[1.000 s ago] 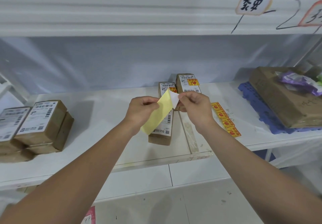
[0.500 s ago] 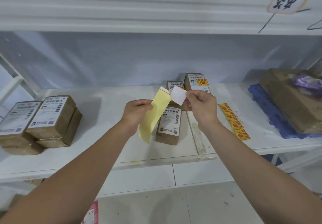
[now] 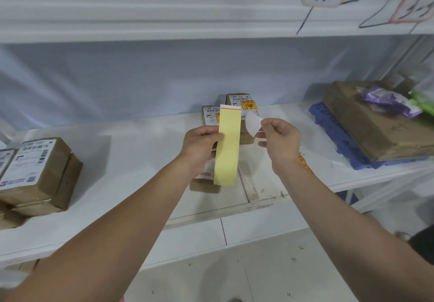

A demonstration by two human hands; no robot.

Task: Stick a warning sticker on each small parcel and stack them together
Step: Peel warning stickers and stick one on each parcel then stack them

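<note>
My left hand (image 3: pixel 202 144) pinches a yellow backing strip (image 3: pixel 227 146) that hangs upright in front of the shelf. My right hand (image 3: pixel 280 143) pinches a peeled sticker (image 3: pixel 253 125), white side towards me, just right of the strip. Behind them a small brown parcel (image 3: pixel 210 116) lies flat on the white shelf (image 3: pixel 141 151), mostly hidden. A second parcel (image 3: pixel 242 102) behind it carries a yellow-red warning sticker (image 3: pixel 249 105). More small parcels (image 3: pixel 35 172) are stacked at the left.
A strip of orange warning stickers (image 3: pixel 304 163) peeks out from behind my right wrist. A large brown box (image 3: pixel 375 123) rests on a blue pallet (image 3: pixel 340 142) at the right, with a purple bag (image 3: pixel 389 99) on top. An upper shelf runs overhead.
My right hand has pulled the sticker fully off the backing and moved right. The yellow strip has turned from tilted to upright in my left hand.
</note>
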